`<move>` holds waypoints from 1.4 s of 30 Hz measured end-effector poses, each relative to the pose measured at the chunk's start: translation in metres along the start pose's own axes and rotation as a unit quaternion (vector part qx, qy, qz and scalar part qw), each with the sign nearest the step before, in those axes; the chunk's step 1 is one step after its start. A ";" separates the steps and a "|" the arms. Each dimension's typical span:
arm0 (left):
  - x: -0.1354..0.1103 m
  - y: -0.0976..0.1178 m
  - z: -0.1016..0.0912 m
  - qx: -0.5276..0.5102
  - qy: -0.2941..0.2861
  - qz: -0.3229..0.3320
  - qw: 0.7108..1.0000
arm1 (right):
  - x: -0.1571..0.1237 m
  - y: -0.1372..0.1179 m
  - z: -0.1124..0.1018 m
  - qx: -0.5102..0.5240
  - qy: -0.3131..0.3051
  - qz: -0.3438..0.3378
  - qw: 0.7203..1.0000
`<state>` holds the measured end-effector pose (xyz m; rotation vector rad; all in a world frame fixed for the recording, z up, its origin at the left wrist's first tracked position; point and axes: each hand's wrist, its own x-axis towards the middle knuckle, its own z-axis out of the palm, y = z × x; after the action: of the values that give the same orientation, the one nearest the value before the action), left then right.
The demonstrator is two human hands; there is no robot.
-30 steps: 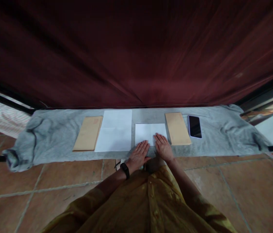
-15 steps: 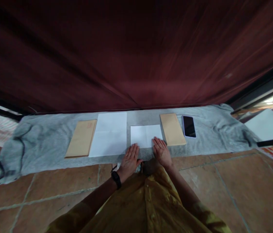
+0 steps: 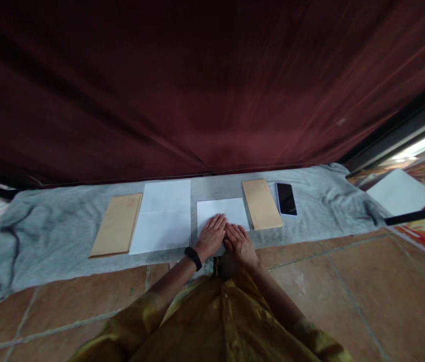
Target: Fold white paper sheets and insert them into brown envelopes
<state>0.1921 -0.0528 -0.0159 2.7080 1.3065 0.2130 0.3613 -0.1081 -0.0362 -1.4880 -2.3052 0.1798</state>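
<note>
A folded white sheet (image 3: 222, 209) lies on a grey cloth (image 3: 46, 226) spread over the floor. My left hand (image 3: 209, 236), with a black band on its wrist, lies flat and open on the sheet's near edge. My right hand (image 3: 239, 243) lies flat and open beside it, fingers on the sheet's near right part. The two hands touch side by side. A larger white sheet (image 3: 163, 216) lies just left of the folded one.
A brown envelope (image 3: 116, 224) lies at the left, another brown envelope (image 3: 261, 203) at the right, with a dark phone (image 3: 286, 198) beyond it. A dark red curtain (image 3: 197, 85) hangs behind the cloth. Terracotta floor tiles (image 3: 348, 281) surround me. A white board (image 3: 399, 191) sits far right.
Both hands have drawn together at the middle of the folded sheet's near edge; half a second ago they lay apart. The view has also shifted so everything sits further left.
</note>
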 end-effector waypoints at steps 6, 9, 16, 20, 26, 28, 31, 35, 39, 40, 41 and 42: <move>0.008 -0.008 0.002 0.002 0.009 -0.023 1.000 | 0.000 -0.001 -0.002 -0.011 -0.002 0.004 1.000; 0.017 -0.012 0.003 0.008 0.005 -0.031 0.999 | 0.000 -0.003 -0.003 -0.012 0.000 0.007 1.000; 0.028 -0.022 0.008 0.015 0.002 -0.030 0.999 | -0.001 -0.004 -0.002 -0.007 0.004 0.017 1.000; 0.027 -0.027 0.010 0.017 0.015 -0.019 1.000 | -0.001 -0.004 -0.001 -0.009 0.000 0.020 1.000; 0.027 -0.030 0.007 0.016 0.015 -0.027 0.999 | -0.002 -0.005 -0.001 -0.017 -0.001 0.030 0.999; 0.027 -0.031 0.006 0.016 0.018 -0.043 0.999 | -0.004 -0.005 0.001 -0.025 0.000 0.041 0.999; 0.026 -0.033 0.006 0.018 0.030 -0.064 0.997 | -0.007 -0.005 0.004 -0.037 0.005 0.060 0.998; 0.022 -0.037 0.008 0.020 0.047 -0.079 0.996 | -0.011 -0.004 0.007 -0.041 0.024 0.080 0.996; 0.018 -0.042 0.011 0.021 0.057 -0.102 0.993 | -0.013 -0.004 0.006 -0.036 0.036 0.087 0.995; 0.016 -0.043 0.012 0.022 0.057 -0.108 0.992 | -0.014 -0.004 0.005 -0.036 0.036 0.088 0.995; 0.015 -0.044 0.012 0.023 0.057 -0.113 0.992 | -0.014 -0.004 0.004 -0.036 0.035 0.088 0.995; 0.014 -0.045 0.012 0.024 0.057 -0.118 0.991 | -0.014 -0.004 0.004 -0.036 0.034 0.089 0.995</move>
<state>0.1684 -0.0145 -0.0349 2.5825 1.6693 0.3194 0.3616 -0.1225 -0.0418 -1.7104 -2.1456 0.0927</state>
